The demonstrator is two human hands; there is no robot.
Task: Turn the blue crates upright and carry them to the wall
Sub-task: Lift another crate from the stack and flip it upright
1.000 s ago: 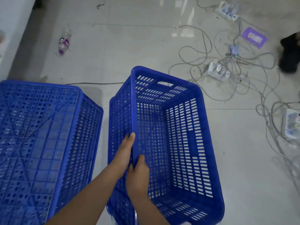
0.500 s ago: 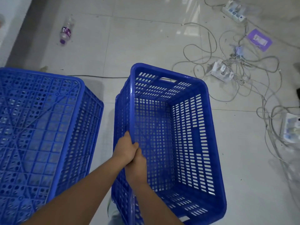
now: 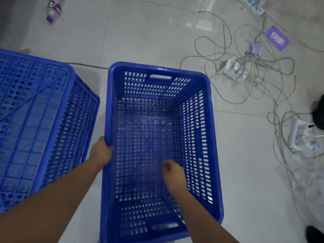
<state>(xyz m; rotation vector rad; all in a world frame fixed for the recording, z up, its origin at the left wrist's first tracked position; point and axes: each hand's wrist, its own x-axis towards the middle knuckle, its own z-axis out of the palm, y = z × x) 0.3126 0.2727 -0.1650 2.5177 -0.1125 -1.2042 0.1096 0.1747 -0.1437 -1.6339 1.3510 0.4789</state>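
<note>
A blue slotted crate (image 3: 213, 130) stands upright on the tiled floor in the middle, its open top facing me. My left hand (image 3: 101, 151) grips the crate's left rim. My right hand (image 3: 172, 171) hovers over the inside of the crate, fingers curled, holding nothing. A second blue crate (image 3: 40, 120) lies upside down at the left, its gridded bottom facing up, close beside the first one.
Tangled grey cables (image 3: 259, 81) and white power strips (image 3: 235, 70) spread over the floor at the right. A purple card (image 3: 277, 38) lies at top right and a plastic bottle (image 3: 52, 10) at top left. A dark object (image 3: 318, 114) sits at the right edge.
The middle crate has tipped from its side down onto its base. My right hand let go of the left rim and moved right, over the crate's inside. My left hand stayed on the rim.
</note>
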